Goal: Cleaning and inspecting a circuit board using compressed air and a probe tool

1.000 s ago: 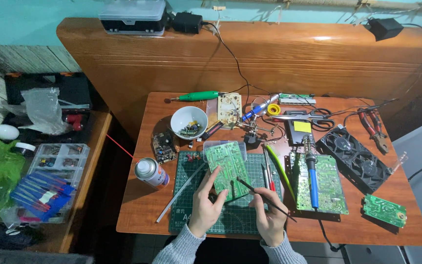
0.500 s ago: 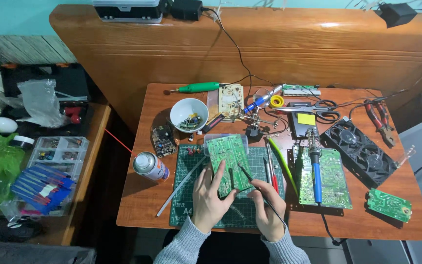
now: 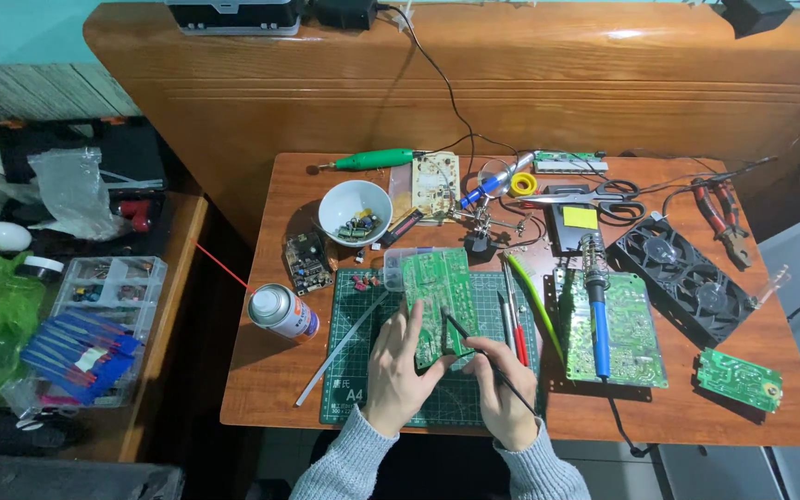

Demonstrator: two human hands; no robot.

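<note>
Left hand (image 3: 398, 375) grip pinches one green circuit board (image 3: 439, 301) tilted over the cutting mat (image 3: 349, 384); right hand (image 3: 502, 393) grip pinches one thin black probe (image 3: 474, 350), tip on that board. Elsewhere on the desk (image 3: 261, 389): two more green boards, one soldering iron (image 3: 596, 306), one spray can (image 3: 281, 312), one white bowl (image 3: 354, 211).

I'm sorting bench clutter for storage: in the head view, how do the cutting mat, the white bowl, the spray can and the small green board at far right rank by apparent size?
1. Green cutting mat, clearly largest.
2. White bowl.
3. Small green board and spray can: they look alike in size, so I won't rank them.
</note>
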